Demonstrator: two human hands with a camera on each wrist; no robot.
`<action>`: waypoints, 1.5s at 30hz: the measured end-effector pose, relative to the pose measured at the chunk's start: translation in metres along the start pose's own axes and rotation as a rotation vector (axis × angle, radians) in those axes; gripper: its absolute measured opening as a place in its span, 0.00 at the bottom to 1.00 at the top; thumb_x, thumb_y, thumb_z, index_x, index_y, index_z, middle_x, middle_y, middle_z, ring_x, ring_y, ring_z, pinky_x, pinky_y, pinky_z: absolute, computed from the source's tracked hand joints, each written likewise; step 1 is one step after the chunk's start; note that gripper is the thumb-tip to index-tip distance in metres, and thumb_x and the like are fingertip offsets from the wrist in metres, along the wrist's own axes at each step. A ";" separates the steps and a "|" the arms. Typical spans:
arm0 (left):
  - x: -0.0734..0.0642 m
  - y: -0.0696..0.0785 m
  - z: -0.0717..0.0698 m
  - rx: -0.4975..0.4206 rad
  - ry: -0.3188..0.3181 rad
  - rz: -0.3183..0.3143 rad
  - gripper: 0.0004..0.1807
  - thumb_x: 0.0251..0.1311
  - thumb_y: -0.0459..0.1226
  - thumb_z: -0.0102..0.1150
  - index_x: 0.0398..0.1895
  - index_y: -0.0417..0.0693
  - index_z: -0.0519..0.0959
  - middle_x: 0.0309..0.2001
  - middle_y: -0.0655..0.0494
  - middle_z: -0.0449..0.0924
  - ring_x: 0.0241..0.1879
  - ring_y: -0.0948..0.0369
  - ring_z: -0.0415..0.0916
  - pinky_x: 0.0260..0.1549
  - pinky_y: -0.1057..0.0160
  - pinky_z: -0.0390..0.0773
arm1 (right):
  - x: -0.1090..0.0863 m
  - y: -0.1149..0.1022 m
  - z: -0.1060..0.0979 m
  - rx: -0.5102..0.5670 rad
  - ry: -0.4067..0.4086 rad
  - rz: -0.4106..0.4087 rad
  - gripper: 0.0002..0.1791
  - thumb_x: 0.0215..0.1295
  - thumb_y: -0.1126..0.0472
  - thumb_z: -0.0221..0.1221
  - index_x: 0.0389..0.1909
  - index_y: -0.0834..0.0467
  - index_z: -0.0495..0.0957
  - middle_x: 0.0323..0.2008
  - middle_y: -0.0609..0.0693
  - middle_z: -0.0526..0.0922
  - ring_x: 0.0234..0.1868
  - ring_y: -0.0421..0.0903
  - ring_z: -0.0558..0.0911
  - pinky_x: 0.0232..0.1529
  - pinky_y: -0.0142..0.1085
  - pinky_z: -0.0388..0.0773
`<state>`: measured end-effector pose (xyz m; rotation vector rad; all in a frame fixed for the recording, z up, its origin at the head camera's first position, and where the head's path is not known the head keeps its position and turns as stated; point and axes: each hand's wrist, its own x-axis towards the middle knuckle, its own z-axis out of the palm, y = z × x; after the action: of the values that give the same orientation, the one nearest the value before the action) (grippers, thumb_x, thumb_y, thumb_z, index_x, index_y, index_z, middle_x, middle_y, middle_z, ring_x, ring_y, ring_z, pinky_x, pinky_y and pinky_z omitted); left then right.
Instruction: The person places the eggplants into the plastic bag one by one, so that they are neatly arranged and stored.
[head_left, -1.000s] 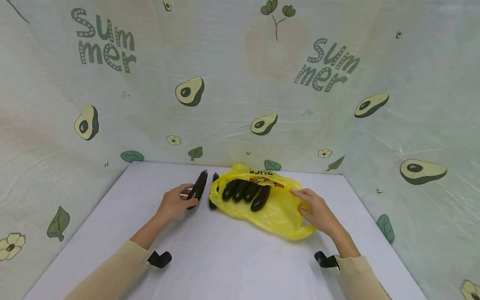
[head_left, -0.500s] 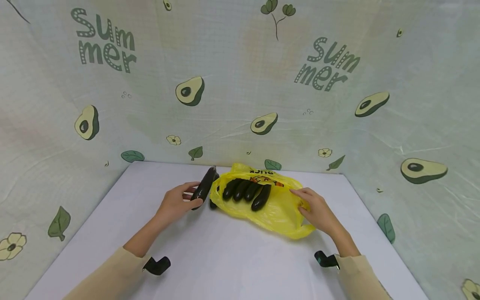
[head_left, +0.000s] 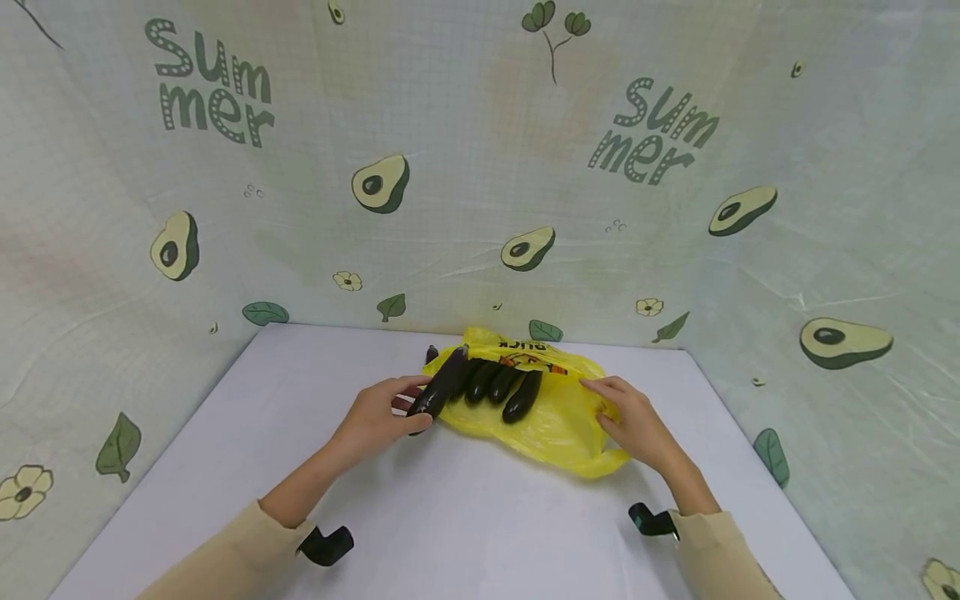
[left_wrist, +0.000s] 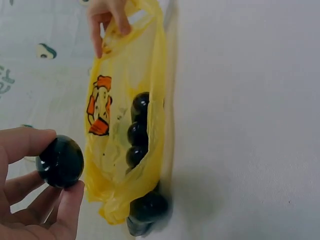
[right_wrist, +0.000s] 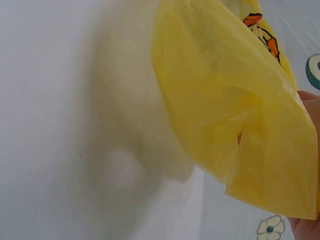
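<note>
My left hand (head_left: 378, 421) grips a dark glossy eggplant (head_left: 438, 390) by its near end, thumb on one side and fingers on the other. The eggplant slants over the left edge of a yellow plastic bag (head_left: 555, 433); the left wrist view shows its round end (left_wrist: 60, 161) apart from the bag. Inside lie several more eggplants (head_left: 522, 397) side by side. My right hand (head_left: 630, 417) holds the bag's right side, keeping its mouth spread. In the right wrist view yellow plastic hides most of that hand (right_wrist: 309, 112).
One more eggplant (left_wrist: 149, 207) lies on the table just left of the bag, mostly hidden in the head view. The white table (head_left: 480, 533) ends at a cloth backdrop (head_left: 450, 108) printed with avocados, which also rises on both sides.
My left hand has lifted the eggplant and carried it rightward, over the one lying beside the bag, to the bag's left edge. My right hand and the bag stay almost still.
</note>
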<state>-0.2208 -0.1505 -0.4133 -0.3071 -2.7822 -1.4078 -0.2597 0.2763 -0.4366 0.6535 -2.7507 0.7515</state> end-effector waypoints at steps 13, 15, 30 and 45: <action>-0.004 0.011 0.022 -0.036 -0.072 0.062 0.31 0.59 0.38 0.78 0.68 0.56 0.82 0.55 0.54 0.84 0.49 0.57 0.82 0.37 0.61 0.84 | 0.000 -0.001 -0.001 -0.004 -0.001 -0.005 0.37 0.61 0.78 0.69 0.72 0.59 0.77 0.59 0.57 0.81 0.55 0.54 0.82 0.58 0.52 0.83; -0.004 0.012 0.026 -0.041 -0.086 0.078 0.31 0.59 0.37 0.78 0.68 0.54 0.82 0.54 0.53 0.84 0.49 0.57 0.82 0.37 0.61 0.85 | 0.001 -0.001 -0.001 -0.001 0.005 -0.011 0.36 0.61 0.79 0.69 0.72 0.60 0.77 0.59 0.58 0.81 0.55 0.55 0.82 0.58 0.53 0.83; 0.012 0.020 0.064 -0.037 -0.198 0.160 0.31 0.60 0.39 0.77 0.68 0.51 0.82 0.56 0.51 0.84 0.49 0.55 0.84 0.41 0.60 0.86 | 0.001 -0.001 0.001 -0.009 0.015 -0.031 0.37 0.60 0.80 0.69 0.72 0.60 0.77 0.58 0.58 0.81 0.54 0.55 0.82 0.56 0.54 0.84; 0.039 0.027 0.103 0.053 -0.213 0.157 0.32 0.59 0.40 0.77 0.68 0.53 0.82 0.55 0.52 0.85 0.43 0.61 0.80 0.40 0.60 0.82 | 0.000 0.001 0.000 -0.017 0.022 -0.039 0.37 0.59 0.80 0.69 0.71 0.60 0.77 0.58 0.61 0.82 0.53 0.56 0.82 0.56 0.54 0.84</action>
<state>-0.2460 -0.0461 -0.4488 -0.6962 -2.8759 -1.3362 -0.2599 0.2768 -0.4366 0.6885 -2.7129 0.7222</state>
